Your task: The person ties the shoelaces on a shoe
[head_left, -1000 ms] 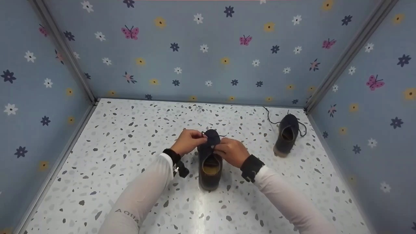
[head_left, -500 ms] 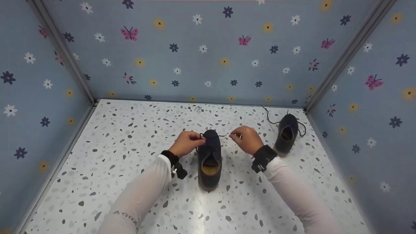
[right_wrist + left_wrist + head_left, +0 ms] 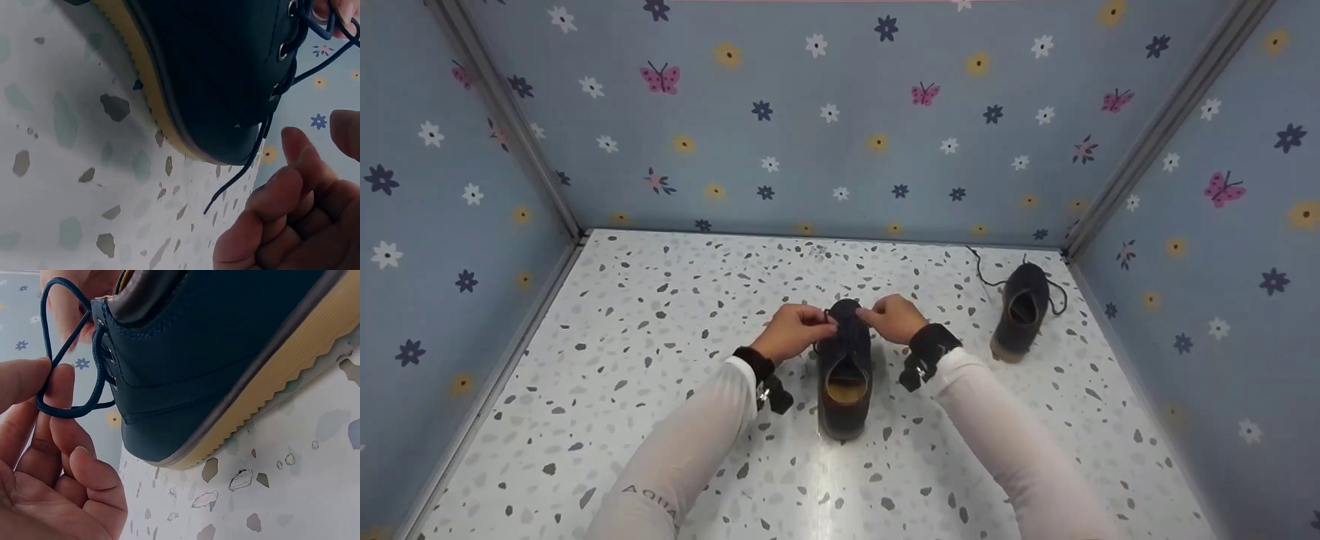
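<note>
A dark blue lace-up shoe [image 3: 844, 409] with a cream serrated sole stands on the floor, toe pointing away from me. My left hand [image 3: 793, 331] is at its left side. In the left wrist view, the thumb and index finger pinch a dark blue shoelace [image 3: 63, 412] that forms a loop beside the eyelets. My right hand [image 3: 894, 319] is by the right side of the toe. In the right wrist view, its thumb and bent fingers [image 3: 275, 194] stand apart with nothing between them, and a loose lace end [image 3: 233, 183] hangs beside the toe.
A matching shoe [image 3: 1021, 311] with its laces spread loose stands at the right, near the corner. Blue panels [image 3: 840, 120] printed with flowers and butterflies enclose the speckled white floor [image 3: 660, 420] on three sides.
My right hand first left the lacing, moving out to the right, then came back left to the shoe's toe. The left hand has stayed nearly still, holding the shoelace.
</note>
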{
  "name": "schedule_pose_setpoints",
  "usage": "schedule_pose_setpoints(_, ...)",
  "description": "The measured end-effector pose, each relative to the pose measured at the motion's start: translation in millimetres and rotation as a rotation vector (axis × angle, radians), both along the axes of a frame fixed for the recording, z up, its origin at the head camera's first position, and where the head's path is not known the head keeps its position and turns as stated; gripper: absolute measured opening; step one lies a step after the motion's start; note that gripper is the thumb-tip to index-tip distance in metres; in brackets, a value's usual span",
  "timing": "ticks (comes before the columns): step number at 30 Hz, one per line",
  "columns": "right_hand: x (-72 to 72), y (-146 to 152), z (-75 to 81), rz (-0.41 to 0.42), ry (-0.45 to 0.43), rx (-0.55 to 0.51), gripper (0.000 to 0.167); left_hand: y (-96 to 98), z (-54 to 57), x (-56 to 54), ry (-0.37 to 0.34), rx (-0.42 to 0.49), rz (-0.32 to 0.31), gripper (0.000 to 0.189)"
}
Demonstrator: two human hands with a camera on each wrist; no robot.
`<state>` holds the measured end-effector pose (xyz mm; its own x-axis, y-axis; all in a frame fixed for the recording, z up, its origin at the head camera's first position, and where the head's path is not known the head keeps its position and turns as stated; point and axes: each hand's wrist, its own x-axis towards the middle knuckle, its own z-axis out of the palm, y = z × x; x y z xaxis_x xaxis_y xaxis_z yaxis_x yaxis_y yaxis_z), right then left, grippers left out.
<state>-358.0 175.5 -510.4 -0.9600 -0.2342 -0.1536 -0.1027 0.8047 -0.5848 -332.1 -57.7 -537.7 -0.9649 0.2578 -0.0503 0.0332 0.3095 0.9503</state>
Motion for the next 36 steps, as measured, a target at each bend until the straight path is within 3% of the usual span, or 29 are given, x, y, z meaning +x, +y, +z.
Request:
schedule_pose_setpoints(7,-4.9,-12.2,-7.3,-0.055,-0.144,0.080,0.054,0.6,1.0,-0.5,-0.001,-0.028,-0.023,0.010)
schedule_pose_setpoints(13,-11.7,-14.4,-12.0,-0.101,-0.224,0.082,0.046,1.5,-1.7,-0.2,0.014,-0.026,-0.030,0.008)
schedule_pose_setpoints(25,-20.0,-13.2,-18.4,-0.136,-0.260,0.114,0.035,2.8,-5.0,0.4,0.011,0.014,-0.053,0.010)
schedule_pose_setpoints(31,-23.4,-9.1,-24.3,-0.160,-0.302,0.043,0.029,2.4,-4.4,0.8,0.023,0.021,-0.075,0.011)
schedule_pose_setpoints(36,-17.8,-9.5,-21.1,-0.150,-0.262,0.011,0.030,2.5,-5.5,1.2,0.007,0.031,-0.067,0.010)
